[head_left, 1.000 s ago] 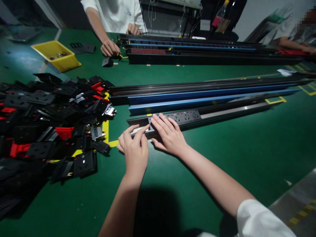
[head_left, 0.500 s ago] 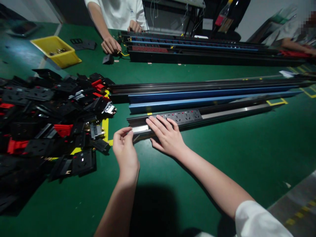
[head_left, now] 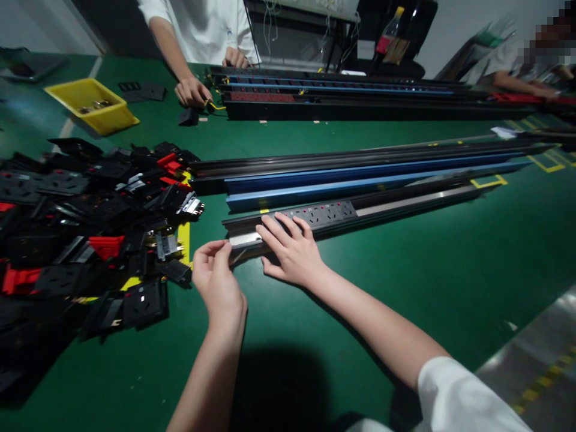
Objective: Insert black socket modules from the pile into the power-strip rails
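Note:
A long black rail (head_left: 418,205) with a silvery inner channel lies across the green table. Several black socket modules (head_left: 319,214) with red dots sit in it. My left hand (head_left: 216,270) pinches the rail's left end between thumb and fingers. Fingers spread, my right hand (head_left: 290,247) lies over the rail and the left part of the module row, its thumb at the near side. It covers some of the modules. Just behind the rail is a blue rail (head_left: 279,195).
Loose black modules (head_left: 63,180) and red ones (head_left: 107,246) are heaped at left. Behind them stands a yellow bin (head_left: 92,108) with small metal parts. Black rails (head_left: 360,112) lie across the table, where a person's hand (head_left: 192,92) holds a yellow wire. Another person is at far right.
The whole view has shifted, so table objects appear slightly further left and lower. Both my hands keep their places on the rail.

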The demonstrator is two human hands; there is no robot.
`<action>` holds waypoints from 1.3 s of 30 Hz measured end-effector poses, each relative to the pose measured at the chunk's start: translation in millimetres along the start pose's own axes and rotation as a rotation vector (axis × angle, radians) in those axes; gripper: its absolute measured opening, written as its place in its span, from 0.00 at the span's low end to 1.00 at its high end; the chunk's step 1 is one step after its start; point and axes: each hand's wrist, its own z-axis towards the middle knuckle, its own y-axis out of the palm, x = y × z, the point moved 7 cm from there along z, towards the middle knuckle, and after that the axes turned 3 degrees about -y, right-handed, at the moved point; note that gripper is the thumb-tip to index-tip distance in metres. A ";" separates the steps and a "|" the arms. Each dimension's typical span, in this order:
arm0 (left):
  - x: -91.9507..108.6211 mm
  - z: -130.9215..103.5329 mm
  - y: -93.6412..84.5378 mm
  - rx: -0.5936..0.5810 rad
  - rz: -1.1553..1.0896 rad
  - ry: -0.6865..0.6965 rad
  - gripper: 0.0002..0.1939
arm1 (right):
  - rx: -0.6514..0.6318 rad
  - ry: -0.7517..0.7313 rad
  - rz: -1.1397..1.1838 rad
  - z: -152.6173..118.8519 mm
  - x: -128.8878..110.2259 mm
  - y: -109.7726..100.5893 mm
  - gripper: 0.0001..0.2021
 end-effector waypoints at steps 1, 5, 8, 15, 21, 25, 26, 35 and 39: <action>-0.4 0.7 -0.8 0.008 -0.018 -0.005 0.10 | 0.006 -0.006 -0.004 0.9 -1.3 -0.2 0.31; -1.7 3.0 -2.1 0.020 -0.042 -0.011 0.12 | 0.015 -0.020 -0.031 3.3 -5.8 -0.5 0.30; -2.4 3.8 -1.5 0.019 -0.043 -0.010 0.13 | 0.008 -0.017 -0.045 2.6 -8.1 0.3 0.30; -2.2 3.7 -0.2 0.014 -0.007 0.005 0.13 | 0.030 -0.002 -0.049 -1.7 -10.2 2.4 0.30; -0.4 2.8 1.5 0.015 0.032 0.007 0.13 | 0.058 0.005 -0.019 -2.9 -7.6 3.6 0.30; 0.1 2.0 2.3 0.010 0.031 0.010 0.12 | 0.061 0.015 -0.022 -2.9 -6.7 0.5 0.29; 0.1 1.7 2.6 0.008 0.024 0.007 0.12 | 0.060 0.026 -0.024 -3.1 -5.6 -0.6 0.28; 1.3 0.0 2.1 0.012 0.030 0.006 0.11 | 0.113 0.194 -0.015 -15.4 29.5 -10.8 0.23; 1.5 0.2 2.2 0.010 0.010 0.022 0.10 | 0.139 0.217 -0.029 -17.6 34.7 -11.9 0.23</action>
